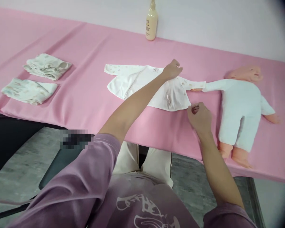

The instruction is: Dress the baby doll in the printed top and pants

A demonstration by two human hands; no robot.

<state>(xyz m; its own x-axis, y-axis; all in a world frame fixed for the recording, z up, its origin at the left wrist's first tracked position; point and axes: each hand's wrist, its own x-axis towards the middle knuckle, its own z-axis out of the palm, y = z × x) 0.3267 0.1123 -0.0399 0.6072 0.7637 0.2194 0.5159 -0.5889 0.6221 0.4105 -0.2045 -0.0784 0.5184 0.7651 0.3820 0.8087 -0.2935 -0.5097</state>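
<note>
Infant shirt (144, 77), long axis nine-to-three: eight o'clock from nearer left hand (173, 70), ten from right hand (200, 117); each grip curled, hold indeterminable.

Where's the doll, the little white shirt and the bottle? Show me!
Doll (241, 98): head view, on its white cloth tummy.
Little white shirt (163, 96): head view, on its body, above the bottom edge.
Bottle (152, 26): head view, on the middle of its side.
</note>
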